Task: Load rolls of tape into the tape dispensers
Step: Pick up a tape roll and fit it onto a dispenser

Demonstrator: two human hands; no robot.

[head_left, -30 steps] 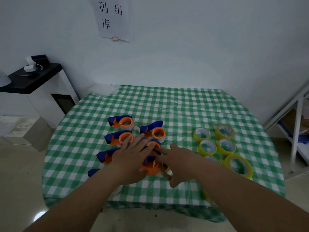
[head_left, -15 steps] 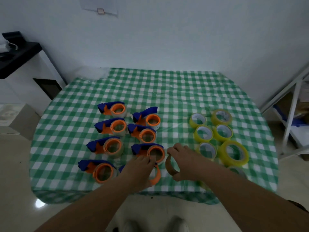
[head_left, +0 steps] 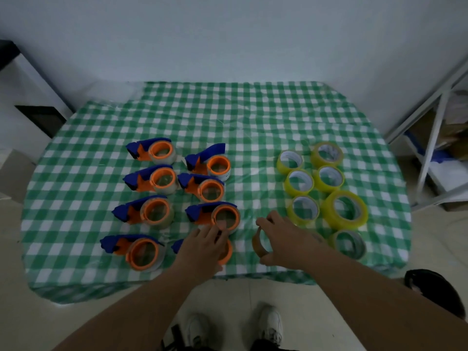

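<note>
Tape dispensers (head_left: 174,198), blue and orange, lie in two columns on the left of the checked surface (head_left: 253,122). In the head view, the nearest dispenser (head_left: 225,252) could skid or tip as the left hand (head_left: 202,247) curls over it, and the empty brown core (head_left: 258,243) pinched by the right hand (head_left: 286,243) could slip off the near edge. Yellow tape rolls (head_left: 326,188) lie just beyond the right hand, untouched.
</note>
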